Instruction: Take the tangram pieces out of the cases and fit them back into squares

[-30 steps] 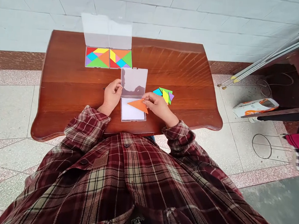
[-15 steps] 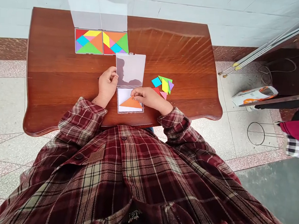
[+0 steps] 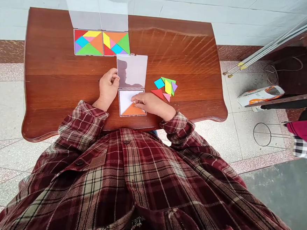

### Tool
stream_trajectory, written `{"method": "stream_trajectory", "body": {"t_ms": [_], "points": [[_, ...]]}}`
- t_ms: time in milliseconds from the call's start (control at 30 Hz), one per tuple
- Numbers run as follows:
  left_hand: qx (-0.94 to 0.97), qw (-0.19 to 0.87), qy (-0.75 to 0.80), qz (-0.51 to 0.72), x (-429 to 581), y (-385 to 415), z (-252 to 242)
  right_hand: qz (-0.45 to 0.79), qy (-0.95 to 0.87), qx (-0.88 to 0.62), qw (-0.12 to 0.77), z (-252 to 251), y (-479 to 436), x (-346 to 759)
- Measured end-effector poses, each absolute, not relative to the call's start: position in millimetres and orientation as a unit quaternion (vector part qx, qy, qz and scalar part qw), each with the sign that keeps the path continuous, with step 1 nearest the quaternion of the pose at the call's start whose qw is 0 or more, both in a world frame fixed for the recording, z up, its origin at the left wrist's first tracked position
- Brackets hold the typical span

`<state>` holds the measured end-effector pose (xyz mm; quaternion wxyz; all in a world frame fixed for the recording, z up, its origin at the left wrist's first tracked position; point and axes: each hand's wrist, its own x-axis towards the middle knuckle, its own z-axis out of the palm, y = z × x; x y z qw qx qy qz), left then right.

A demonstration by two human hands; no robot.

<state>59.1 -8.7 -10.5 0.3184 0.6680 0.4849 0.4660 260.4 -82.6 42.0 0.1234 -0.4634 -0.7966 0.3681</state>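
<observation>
In front of me lies a small square plastic tangram case [image 3: 119,107] with a white base, its clear lid [image 3: 132,71] raised away from me. My left hand [image 3: 108,87] is closed at the lid's left edge, thumb and fingers pinched on it. An orange tangram triangle [image 3: 132,110] lies flat along the near side of the case. Over it is my right hand [image 3: 151,103], fingers a little apart, covering part of the triangle. Right of the case are loose pieces: a blue square [image 3: 159,83], a yellow parallelogram [image 3: 167,87], and red [image 3: 158,93], pink [image 3: 167,97], purple [image 3: 174,86] and green [image 3: 166,79] triangles.
Two filled tangram cases [image 3: 89,43] stand side by side at the back left, lids up against the wall. Brown wooden table [image 3: 190,68] with curved front corners. On the floor to the right are a white-and-orange bag [image 3: 260,95], metal poles [image 3: 276,41] and a wire ring [image 3: 262,134].
The orange triangle, tilted in my right fingers before, now lies lower in the case. My right fingers have spread and shifted slightly left. The left hand stays at the lid.
</observation>
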Motion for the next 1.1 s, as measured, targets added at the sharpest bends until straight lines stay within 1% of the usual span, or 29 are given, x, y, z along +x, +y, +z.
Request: {"method": "stream_trajectory", "body": {"t_ms": [100, 333, 400, 433, 533, 733, 900, 1000, 1100], "points": [[0.663, 0.322, 0.485, 0.471, 58.2, -7.8, -11.1, 0.335, -0.781, -0.498, 0.172, 51.8, -84.5, 269.5], [0.646, 0.338, 0.482, 0.486, 56.1, -3.2, -16.6, 0.253, -0.622, -0.631, 0.388, 68.2, -84.2, 337.8], [0.644, 0.338, 0.482, 0.489, 56.3, -2.0, -17.8, 0.237, -0.589, -0.651, 0.416, 67.3, -85.9, 355.7], [0.643, 0.336, 0.482, 0.491, 56.4, -1.8, -18.0, 0.234, -0.584, -0.657, 0.415, 66.2, -87.5, 360.3], [0.645, 0.328, 0.482, 0.494, 56.2, -1.8, -17.5, 0.248, -0.615, -0.653, 0.366, 61.4, -95.5, 350.8], [0.647, 0.337, 0.472, 0.495, 54.7, -3.7, -13.0, 0.303, -0.781, -0.517, 0.173, 54.1, -109.2, 273.0], [0.652, 0.345, 0.47, 0.486, 55.7, -5.9, -9.3, 0.26, -0.81, -0.524, 0.041, 53.6, -102.5, 241.9], [0.652, 0.348, 0.471, 0.482, 56.4, -5.9, -10.5, 0.235, -0.825, -0.514, 0.008, 53.0, -99.4, 240.6], [0.651, 0.341, 0.475, 0.484, 56.7, -4.6, -13.9, 0.229, -0.833, -0.504, 0.004, 52.3, -100.4, 242.4]]}}
